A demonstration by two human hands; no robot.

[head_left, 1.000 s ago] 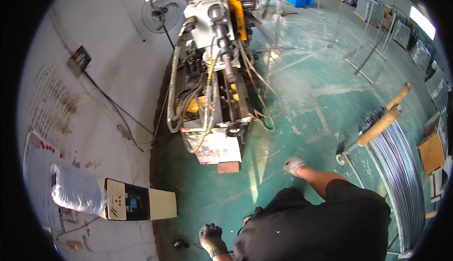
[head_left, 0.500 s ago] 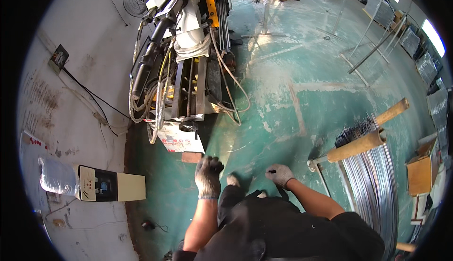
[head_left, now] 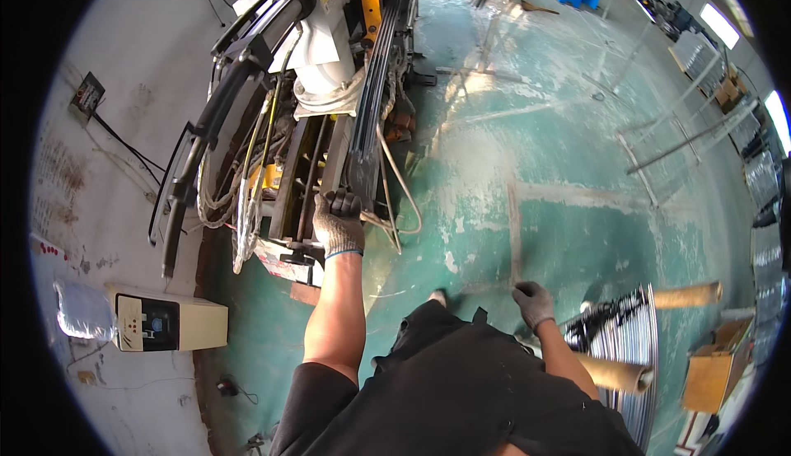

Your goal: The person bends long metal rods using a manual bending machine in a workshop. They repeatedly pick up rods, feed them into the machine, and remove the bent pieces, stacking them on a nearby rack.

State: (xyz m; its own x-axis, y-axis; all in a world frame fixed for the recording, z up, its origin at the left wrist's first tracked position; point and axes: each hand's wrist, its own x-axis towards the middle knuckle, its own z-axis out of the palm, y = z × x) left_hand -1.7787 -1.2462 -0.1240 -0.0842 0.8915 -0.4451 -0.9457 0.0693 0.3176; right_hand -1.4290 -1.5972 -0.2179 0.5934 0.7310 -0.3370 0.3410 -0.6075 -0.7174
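My left hand point(head_left: 338, 224), in a pale knit glove with dark fingertips, reaches forward to the near end of a white machine point(head_left: 323, 60). Its fingers are curled, and what they close on, if anything, is hidden. Right by those fingers is the lower end of a bundle of long dark metal tubes point(head_left: 377, 98) lying along the machine's right side. My right hand point(head_left: 534, 304), gloved too, hangs low over the green floor with its fingers drawn together and nothing visible in them. It is nearest to a rack of shiny metal rods point(head_left: 630, 332).
Hoses point(head_left: 251, 184) loop beside the machine's long black arm point(head_left: 235, 73). A water dispenser point(head_left: 169, 322) stands by the left wall. Brown cardboard rolls point(head_left: 620, 372) cross the rod rack, and a cardboard box point(head_left: 718, 374) is at far right. A metal frame point(head_left: 667, 155) stands beyond.
I have moved closer to the machine. My left hand has reached forward to the tubes' near end. My right hand has shifted rightward, toward the rod rack.
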